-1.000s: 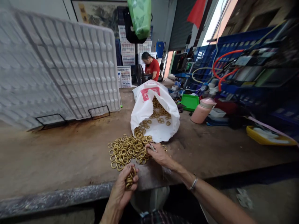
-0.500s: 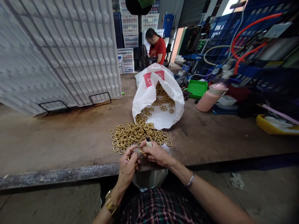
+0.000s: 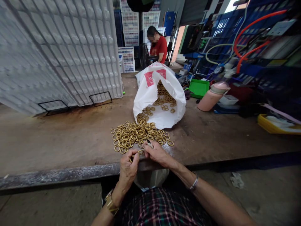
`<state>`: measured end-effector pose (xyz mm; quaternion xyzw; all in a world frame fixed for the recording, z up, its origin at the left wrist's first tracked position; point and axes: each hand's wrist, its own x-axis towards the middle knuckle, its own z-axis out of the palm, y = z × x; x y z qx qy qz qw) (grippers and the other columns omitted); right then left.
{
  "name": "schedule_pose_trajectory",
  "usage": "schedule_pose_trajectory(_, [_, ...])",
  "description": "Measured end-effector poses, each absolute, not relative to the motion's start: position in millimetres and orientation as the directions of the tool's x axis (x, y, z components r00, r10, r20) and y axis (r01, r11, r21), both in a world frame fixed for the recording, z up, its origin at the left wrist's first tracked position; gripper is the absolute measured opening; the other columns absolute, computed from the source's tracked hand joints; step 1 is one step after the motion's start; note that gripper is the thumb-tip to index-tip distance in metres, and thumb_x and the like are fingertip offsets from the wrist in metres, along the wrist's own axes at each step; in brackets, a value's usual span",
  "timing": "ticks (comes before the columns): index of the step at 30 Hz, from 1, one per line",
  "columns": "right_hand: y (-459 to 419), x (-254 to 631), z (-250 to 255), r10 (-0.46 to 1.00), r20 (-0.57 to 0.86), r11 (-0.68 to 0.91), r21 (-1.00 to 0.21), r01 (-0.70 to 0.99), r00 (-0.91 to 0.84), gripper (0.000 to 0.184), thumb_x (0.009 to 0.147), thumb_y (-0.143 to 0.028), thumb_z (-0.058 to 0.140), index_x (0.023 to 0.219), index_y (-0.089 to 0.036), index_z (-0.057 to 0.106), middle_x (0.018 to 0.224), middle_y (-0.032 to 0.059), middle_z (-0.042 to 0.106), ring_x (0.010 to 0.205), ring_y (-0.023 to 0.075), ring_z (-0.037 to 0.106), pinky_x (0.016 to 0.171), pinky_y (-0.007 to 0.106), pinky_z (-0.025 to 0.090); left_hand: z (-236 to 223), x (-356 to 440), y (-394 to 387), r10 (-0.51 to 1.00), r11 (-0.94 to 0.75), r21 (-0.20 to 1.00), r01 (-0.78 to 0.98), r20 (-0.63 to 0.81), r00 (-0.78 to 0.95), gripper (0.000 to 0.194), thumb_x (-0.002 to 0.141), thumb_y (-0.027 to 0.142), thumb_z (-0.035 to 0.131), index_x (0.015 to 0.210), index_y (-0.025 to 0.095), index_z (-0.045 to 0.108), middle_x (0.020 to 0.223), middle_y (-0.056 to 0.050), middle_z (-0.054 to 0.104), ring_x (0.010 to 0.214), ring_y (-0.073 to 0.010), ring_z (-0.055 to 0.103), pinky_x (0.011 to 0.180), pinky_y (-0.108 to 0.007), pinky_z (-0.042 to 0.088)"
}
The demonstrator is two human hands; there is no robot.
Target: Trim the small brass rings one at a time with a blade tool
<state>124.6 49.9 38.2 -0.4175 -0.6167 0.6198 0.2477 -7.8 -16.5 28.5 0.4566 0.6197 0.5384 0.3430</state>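
Observation:
Brass-coloured rings (image 3: pixel 128 135) lie in a loose pile on the bench, just beyond my hands. My left hand (image 3: pixel 128 166) is closed, pinching one ring (image 3: pixel 140 152) between thumb and forefinger; another ring (image 3: pixel 131 158) shows within its curled fingers. Close beside it, my right hand (image 3: pixel 158 154) is closed around a small tool (image 3: pixel 150 144) with a pale body and a dark end; its exact kind is unclear. The right fingertips are next to the pinched ring, and whether they touch it is hard to see. Behind the pile, a white sack (image 3: pixel 147 97) lies with its mouth open, more rings inside.
White ribbed plastic trays (image 3: pixel 94 56) stand at left in black wire stands (image 3: pixel 101 98). On the right are a pink bottle (image 3: pixel 210 99), a green tray (image 3: pixel 199 88) and a yellow tray (image 3: pixel 270 125). A person in red (image 3: pixel 161 48) sits beyond the bench (image 3: pixel 70 141).
My left hand now pinches a ring at its fingertips, where before the ring was nearer the right fingers. The tool in my right hand has tilted. The pile looks much the same.

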Motion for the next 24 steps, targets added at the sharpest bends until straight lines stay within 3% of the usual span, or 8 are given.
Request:
schedule_pose_trajectory(4, [47, 122, 44, 0.852, -0.075, 0.108, -0.943, 0.314, -0.519, 0.023, 0.08, -0.03, 0.046, 0.06, -0.018, 0.045, 0.052, -0.0058, 0.045, 0.052, 0.008, 0.04, 0.053, 0.02, 0.031, 29, -5, -17, 0.945, -0.013, 0.983, 0.181, 0.071, -0.319, 0.01, 0.069, 0.028, 0.061, 0.069, 0.02, 0.067, 0.064, -0.001, 0.06, 0.063, -0.0155, 0.052, 0.066, -0.025, 0.041])
schedule_pose_trajectory(13, [46, 115, 39, 0.872, -0.087, 0.121, -0.915, 0.384, -0.482, 0.018, 0.078, -0.025, 0.045, 0.061, -0.018, 0.047, 0.054, -0.0055, 0.047, 0.055, 0.009, 0.042, 0.053, 0.02, 0.03, 32, -6, -22, 0.943, 0.28, 0.944, -0.177, -0.305, -0.135, 0.031, 0.073, 0.045, 0.058, 0.081, 0.015, 0.059, 0.056, 0.004, 0.05, 0.043, -0.007, 0.043, 0.037, -0.017, 0.03])
schedule_pose_trajectory(18, [44, 115, 40, 0.859, -0.067, 0.15, -0.914, 0.376, -0.507, 0.018, 0.079, -0.025, 0.044, 0.063, -0.018, 0.048, 0.056, -0.0048, 0.049, 0.056, 0.0091, 0.043, 0.054, 0.02, 0.032, 30, -6, -23, 0.938, 0.301, 0.887, -0.351, -0.341, -0.056, 0.027, 0.073, 0.042, 0.06, 0.078, 0.016, 0.054, 0.057, 0.005, 0.05, 0.044, -0.0059, 0.044, 0.037, -0.015, 0.029])
schedule_pose_trajectory(24, [44, 115, 39, 0.853, -0.046, 0.147, -0.935, 0.323, -0.52, 0.02, 0.081, -0.025, 0.041, 0.063, -0.018, 0.047, 0.057, -0.0041, 0.05, 0.056, 0.0094, 0.046, 0.055, 0.02, 0.036, 31, -5, -23, 0.95, 0.275, 0.865, -0.42, -0.312, -0.019, 0.026, 0.074, 0.04, 0.061, 0.072, 0.016, 0.051, 0.058, 0.004, 0.051, 0.045, -0.0057, 0.045, 0.036, -0.015, 0.029])
